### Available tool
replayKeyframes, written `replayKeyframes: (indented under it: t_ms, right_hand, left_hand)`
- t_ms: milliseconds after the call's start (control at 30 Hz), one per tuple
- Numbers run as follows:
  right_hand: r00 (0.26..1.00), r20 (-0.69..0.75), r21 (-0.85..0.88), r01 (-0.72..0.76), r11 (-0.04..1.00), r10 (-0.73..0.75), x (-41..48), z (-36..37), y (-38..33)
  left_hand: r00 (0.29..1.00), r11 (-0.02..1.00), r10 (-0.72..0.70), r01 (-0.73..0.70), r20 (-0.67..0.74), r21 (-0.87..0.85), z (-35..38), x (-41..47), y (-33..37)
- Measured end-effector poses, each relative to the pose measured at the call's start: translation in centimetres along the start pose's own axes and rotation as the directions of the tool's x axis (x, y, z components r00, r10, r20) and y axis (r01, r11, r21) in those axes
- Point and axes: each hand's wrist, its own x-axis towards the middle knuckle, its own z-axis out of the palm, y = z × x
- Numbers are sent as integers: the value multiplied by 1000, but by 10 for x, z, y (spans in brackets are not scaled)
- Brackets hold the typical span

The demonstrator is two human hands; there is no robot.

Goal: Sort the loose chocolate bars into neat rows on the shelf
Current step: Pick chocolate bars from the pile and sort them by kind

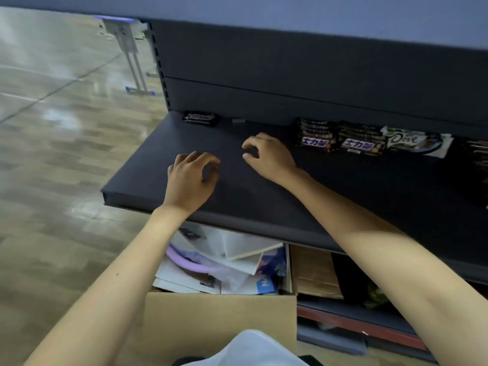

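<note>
The left hand (pixel 191 178) and the right hand (pixel 269 157) are side by side over the dark shelf (pixel 148 165), fingers bent a little, holding nothing. The chocolate bars (pixel 360 143) lie at the back: one dark bar (pixel 200 118) on the left, two piles (pixel 314 137) and a Dove bar (pixel 417 141) on the right. A cardboard box (pixel 219 320) stands below on the shiny floor (pixel 52 167).

On the shelf (pixel 158 143), one chocolate bar (pixel 200 118) lay back left; two rows of bars (pixel 360 143) sat back right, a Dove bar (pixel 417 141) just right of them. A cardboard box (pixel 219 320) stood below.
</note>
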Motion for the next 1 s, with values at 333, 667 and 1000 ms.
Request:
replayKeyframes:
  t_ms: [333, 667, 1000]
  right_hand:
    - [997, 12, -28, -72, 997, 73, 88, 44, -32]
    - [968, 108, -184, -203, 962, 225, 140, 66, -57]
    - [983, -54, -220, -183, 958, 176, 150, 65, -62]
  left_hand:
    - [989, 996, 94, -94, -115, 1, -4, 8, -53]
    - [990, 995, 75, -83, -122, -64, -4, 7, -56]
    - [988, 993, 91, -100, -126, -63, -8, 7, -55]
